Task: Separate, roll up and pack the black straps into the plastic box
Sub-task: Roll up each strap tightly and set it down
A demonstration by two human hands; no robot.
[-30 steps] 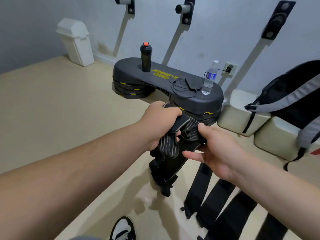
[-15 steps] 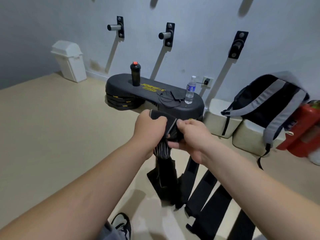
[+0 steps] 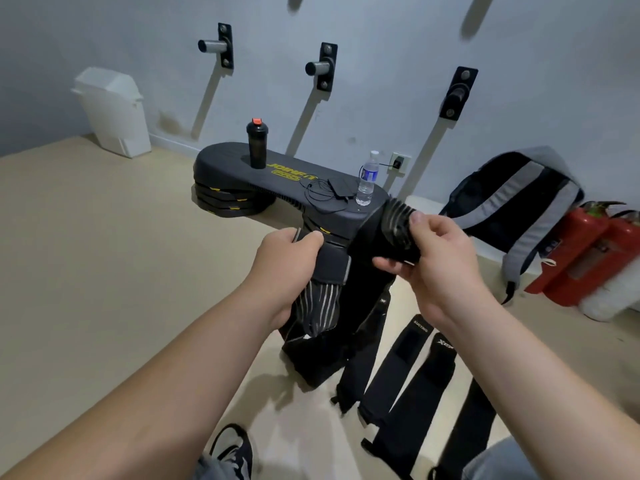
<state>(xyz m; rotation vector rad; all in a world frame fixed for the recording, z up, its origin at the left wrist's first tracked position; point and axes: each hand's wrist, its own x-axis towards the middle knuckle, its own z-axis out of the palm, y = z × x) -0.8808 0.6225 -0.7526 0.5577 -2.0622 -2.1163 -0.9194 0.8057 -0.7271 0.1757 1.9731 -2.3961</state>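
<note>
**Fig. Freeing one strap from the bundle**

My left hand point(image 3: 282, 263) is closed tight around the top of the bundle of black straps point(image 3: 325, 306), whose tails hang down to the floor. My right hand point(image 3: 436, 258) pinches the ribbed end of a single strap point(image 3: 398, 226) between thumb and curled fingers. It is raised to the right of the bundle, in front of the step platform point(image 3: 287, 188). The laid-out straps point(image 3: 408, 372) lie flat, side by side, on the floor below my right forearm. No plastic box is in view.

I judge the step to be separation, with rolling and packing yet to come. To do it well, I should use the left grip as a fixed anchor. The right hand should draw away along the strap's own length, not across it, so that any clinging patches peel apart without dragging neighbouring straps. I should also watch the hanging tails for snags.
</note>
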